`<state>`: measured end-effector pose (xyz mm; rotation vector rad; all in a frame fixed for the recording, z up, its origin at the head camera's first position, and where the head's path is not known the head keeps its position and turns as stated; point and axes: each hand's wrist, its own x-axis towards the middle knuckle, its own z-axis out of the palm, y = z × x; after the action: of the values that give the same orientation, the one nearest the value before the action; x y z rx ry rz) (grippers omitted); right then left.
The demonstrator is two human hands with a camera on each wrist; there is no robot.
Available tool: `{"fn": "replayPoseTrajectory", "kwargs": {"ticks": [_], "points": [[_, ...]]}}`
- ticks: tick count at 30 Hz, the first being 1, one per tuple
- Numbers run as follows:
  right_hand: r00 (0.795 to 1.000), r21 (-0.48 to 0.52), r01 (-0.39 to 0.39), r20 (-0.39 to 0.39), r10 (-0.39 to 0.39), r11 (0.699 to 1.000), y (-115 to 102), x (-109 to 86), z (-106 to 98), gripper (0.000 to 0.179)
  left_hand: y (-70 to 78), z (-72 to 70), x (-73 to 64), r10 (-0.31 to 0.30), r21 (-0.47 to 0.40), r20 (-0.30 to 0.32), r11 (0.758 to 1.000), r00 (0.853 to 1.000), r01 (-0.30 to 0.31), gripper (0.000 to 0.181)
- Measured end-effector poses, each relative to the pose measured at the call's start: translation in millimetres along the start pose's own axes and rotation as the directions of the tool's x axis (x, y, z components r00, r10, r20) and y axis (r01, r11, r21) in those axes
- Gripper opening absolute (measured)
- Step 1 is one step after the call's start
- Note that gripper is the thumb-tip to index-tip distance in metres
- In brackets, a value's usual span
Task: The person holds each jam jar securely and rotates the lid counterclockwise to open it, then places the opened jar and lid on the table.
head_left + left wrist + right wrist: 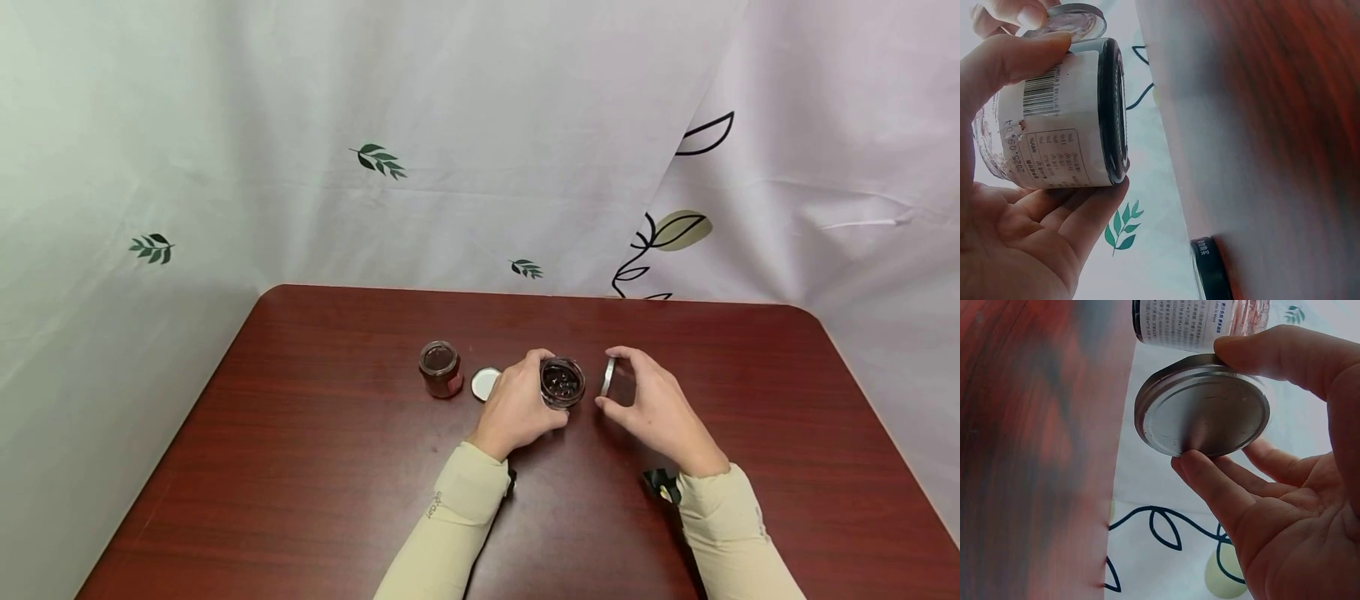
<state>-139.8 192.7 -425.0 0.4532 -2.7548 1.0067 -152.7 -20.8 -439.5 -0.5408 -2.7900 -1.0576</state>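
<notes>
My left hand (pixel 519 404) grips an uncapped glass jar (pixel 551 400) of dark contents, thumb and fingers round its sides. The left wrist view shows the jar's pale label (pixel 1054 134) with a barcode; its base hangs above the tabletop. To the right of the jar, my right hand (pixel 656 408) holds a round metal lid (pixel 607 377) by its rim. In the right wrist view the lid (pixel 1210 415) is tilted, its plain silvery face towards the camera, thumb on one edge and fingers on the opposite edge. A small gap separates lid and jar in the head view.
A second glass jar (pixel 440 371), uncapped with reddish-brown contents, stands left of my left hand. Beside it a lid (pixel 485 383) lies with its white inside up, partly hidden by that hand. The reddish-brown table (pixel 300 467) meets a pale printed curtain (pixel 450 225) behind.
</notes>
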Motion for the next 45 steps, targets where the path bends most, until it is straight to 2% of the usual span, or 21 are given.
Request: {"fn": "replayPoseTrajectory", "kwargs": {"ticks": [16,45], "points": [[0.999,-0.001,0.012,0.031,-0.012,1.0,6,-0.6,6,0.062,-0.1,5.1,-0.9,-0.02,-0.026,-0.004,0.999,1.0,0.02,0.073],[0.997,-0.02,-0.007,0.081,0.009,1.0,17,-0.3,13,0.067,1.2,8.9,2.7,-0.064,0.014,0.074,0.998,0.995,0.063,0.079]]}}
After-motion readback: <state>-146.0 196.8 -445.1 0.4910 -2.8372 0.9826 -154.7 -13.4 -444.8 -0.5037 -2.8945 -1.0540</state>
